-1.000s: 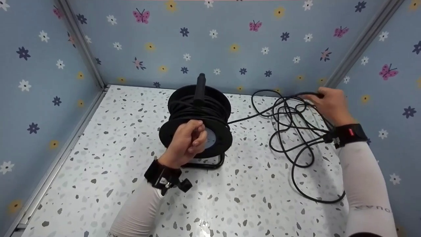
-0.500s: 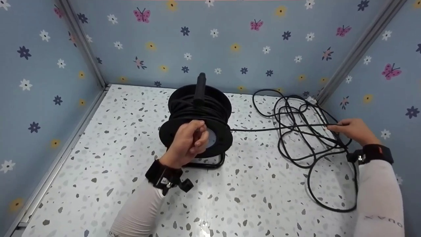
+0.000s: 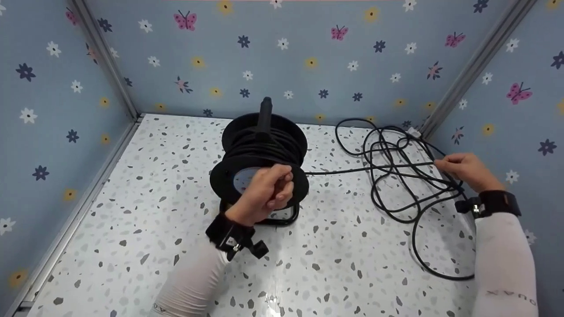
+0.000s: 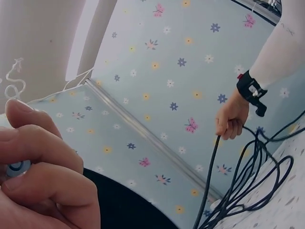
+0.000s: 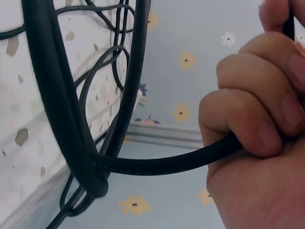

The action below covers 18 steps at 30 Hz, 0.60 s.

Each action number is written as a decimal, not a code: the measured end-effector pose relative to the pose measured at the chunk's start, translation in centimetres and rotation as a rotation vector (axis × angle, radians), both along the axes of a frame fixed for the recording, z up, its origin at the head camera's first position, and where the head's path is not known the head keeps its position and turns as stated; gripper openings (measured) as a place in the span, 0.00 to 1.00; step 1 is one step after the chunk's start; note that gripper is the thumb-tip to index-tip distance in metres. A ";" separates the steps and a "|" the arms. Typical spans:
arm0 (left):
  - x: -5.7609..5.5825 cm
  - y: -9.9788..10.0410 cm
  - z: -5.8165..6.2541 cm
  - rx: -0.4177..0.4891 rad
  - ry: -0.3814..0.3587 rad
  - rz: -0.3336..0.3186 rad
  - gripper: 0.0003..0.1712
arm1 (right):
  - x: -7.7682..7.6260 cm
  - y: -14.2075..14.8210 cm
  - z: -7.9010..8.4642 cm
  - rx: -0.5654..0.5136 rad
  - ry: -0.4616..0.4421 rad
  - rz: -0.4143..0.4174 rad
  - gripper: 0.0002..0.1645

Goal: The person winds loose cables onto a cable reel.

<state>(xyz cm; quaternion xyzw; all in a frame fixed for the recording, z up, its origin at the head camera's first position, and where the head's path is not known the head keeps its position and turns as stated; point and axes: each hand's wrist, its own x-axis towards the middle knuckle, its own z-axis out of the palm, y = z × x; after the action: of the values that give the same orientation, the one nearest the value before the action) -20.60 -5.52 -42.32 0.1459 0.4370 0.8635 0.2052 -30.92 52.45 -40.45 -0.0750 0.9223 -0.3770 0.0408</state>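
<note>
Reel [image 3: 246, 162], frame centre: cord [image 3: 339, 171] judged part-wound; loose loops at right remain. Left hand [image 3: 266, 193] curled round apparent knob [image 4: 18, 168]; right hand [image 3: 469, 171] grips cord, right of frame.

We see a black reel [image 3: 251, 162] and black cable [image 3: 396, 166], looped near the tabletop's right edge; the reel's disc [image 3: 243, 178] is pale blue-grey. The tabletop [image 3: 335, 246] is white, flecked grey. Light-blue walls [image 3: 304, 26] carry white, yellow and navy flowers and pink butterflies. The sleeves [image 3: 502, 255] are white, the wristbands [image 3: 498, 203] black.
</note>
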 end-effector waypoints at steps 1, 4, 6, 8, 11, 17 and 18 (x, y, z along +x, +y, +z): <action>0.0 0.3 -0.1 -0.007 -0.007 -0.006 0.17 | -0.1 -0.2 -0.1 0.003 -0.002 0.013 0.25; 0.0 1.4 -0.5 -0.046 -0.021 -0.013 0.16 | -0.3 -1.0 -0.4 0.022 -0.018 0.056 0.26; 0.0 2.1 -1.0 -0.082 -0.030 -0.015 0.15 | -0.5 -1.7 -0.5 0.037 -0.025 0.077 0.25; 0.0 2.6 -1.5 -0.131 -0.036 -0.015 0.13 | -0.7 -2.6 -0.7 0.034 -0.023 0.115 0.25; 0.1 3.4 -2.4 -0.194 -0.048 -0.019 0.13 | -0.8 -3.9 -1.1 0.029 -0.010 0.159 0.26; 0.3 4.5 -4.6 -0.292 -0.096 -0.026 0.14 | -1.0 -6.2 -2.3 0.041 -0.035 0.195 0.31; 0.4 4.5 -5.1 -0.309 -0.107 -0.022 0.14 | -1.1 -6.6 -2.4 0.049 -0.047 0.195 0.31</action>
<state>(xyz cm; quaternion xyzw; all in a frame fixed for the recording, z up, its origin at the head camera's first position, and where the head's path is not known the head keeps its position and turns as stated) -20.20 -1.04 -47.39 0.0710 0.5516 0.7901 0.2578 -31.97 45.87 -42.87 -0.1547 0.9183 -0.3503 0.1006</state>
